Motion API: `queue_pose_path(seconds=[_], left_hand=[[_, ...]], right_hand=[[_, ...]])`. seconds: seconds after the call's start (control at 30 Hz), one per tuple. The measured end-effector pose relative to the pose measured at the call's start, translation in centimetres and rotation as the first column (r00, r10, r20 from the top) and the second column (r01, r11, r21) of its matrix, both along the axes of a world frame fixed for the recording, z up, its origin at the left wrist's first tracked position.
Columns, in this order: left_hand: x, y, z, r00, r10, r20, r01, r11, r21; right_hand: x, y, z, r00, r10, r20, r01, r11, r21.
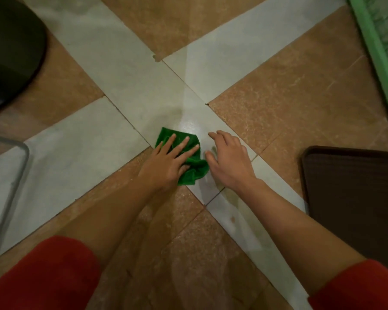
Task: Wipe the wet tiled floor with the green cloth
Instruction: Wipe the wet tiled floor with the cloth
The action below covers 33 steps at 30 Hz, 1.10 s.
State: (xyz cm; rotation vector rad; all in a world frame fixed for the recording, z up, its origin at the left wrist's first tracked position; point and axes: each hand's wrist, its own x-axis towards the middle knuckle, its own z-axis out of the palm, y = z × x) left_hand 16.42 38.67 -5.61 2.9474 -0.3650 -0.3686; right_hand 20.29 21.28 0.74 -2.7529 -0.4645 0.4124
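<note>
While the cloth lies pinned: the wiping step looks to be in hand, at the crossing of the pale tile strips.
Left hand (168, 161): flat, fingers spread, pressing down on the green cloth (189, 162); not gripping it.
Right hand (230, 161): loose, fingers slightly curled, empty, just right of the cloth, with fingertips on or just above the tiled floor (130, 86); contact cannot be told.
Cloth: bunched under the left palm, its rumpled tail poking out toward the right hand.
Wet patch: a glossy sheen just beyond both hands.
Next move, as I judge it: push the cloth forward over the sheen with steady downward pressure, the right hand clear or bracing.
Open room: bare tile ahead of the hands and between the arms.
Edges: brown tray (354, 198) well right of the right forearm; dark rounded object (11, 52) far left and ahead; metal frame (16, 175) left of the left arm; green frame (376, 52) far right and ahead.
</note>
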Motion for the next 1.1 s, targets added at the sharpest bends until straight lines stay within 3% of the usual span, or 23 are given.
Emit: queue_pose_path(seconds=[0.07,0.2,0.27,0.37,0.47,0.57,0.7,0.83,0.93,1.03,1.1], left_hand=[[-0.3,2.2,-0.2,0.999,-0.022,-0.024,0.023,0.999,0.04],[1.5,3.8,0.0,0.951,0.304,-0.065,-0.306,0.952,-0.023],[1.5,2.6,0.1,0.934,0.352,-0.06,-0.354,0.935,-0.019],[-0.8,1.7,-0.1,0.976,0.217,-0.013,-0.217,0.976,-0.023],[-2.6,3.9,-0.3,0.994,0.095,-0.06,-0.096,0.995,-0.003],[-2.0,5.0,-0.4,0.963,0.264,-0.057,-0.266,0.964,-0.015],[-0.6,2.2,0.1,0.857,0.51,-0.072,-0.514,0.855,-0.069],[-2.2,-1.0,0.5,0.94,0.328,-0.09,-0.333,0.941,-0.056],[-2.8,-1.2,1.3,0.94,0.295,-0.169,-0.317,0.94,-0.124],[-3.3,-0.3,3.6,0.907,0.323,-0.271,-0.411,0.824,-0.391],[-4.3,0.8,4.8,0.833,0.48,-0.277,-0.546,0.629,-0.552]], right_hand=[[-0.2,0.9,-0.1,1.0,0.022,0.002,-0.022,1.0,0.007],[-0.8,1.6,-0.2,0.996,0.086,0.004,-0.086,0.996,-0.014],[-0.9,1.7,-0.1,0.992,0.124,0.013,-0.123,0.991,-0.054],[-1.1,2.7,0.1,0.991,0.137,0.01,-0.136,0.989,-0.065],[-1.3,4.2,0.3,0.988,0.153,0.007,-0.153,0.988,-0.026],[-1.5,4.4,0.6,0.986,0.168,0.007,-0.168,0.985,-0.024],[-1.6,2.9,0.6,0.987,0.158,-0.001,-0.158,0.986,-0.057],[-2.0,2.3,0.2,0.993,0.112,-0.039,-0.114,0.992,-0.056],[-2.5,3.2,-0.3,0.994,0.089,-0.062,-0.09,0.996,-0.009],[-2.9,4.7,-1.0,0.994,0.071,-0.087,-0.065,0.996,0.062],[-3.2,6.0,-1.2,0.993,0.074,-0.089,-0.065,0.993,0.103]])
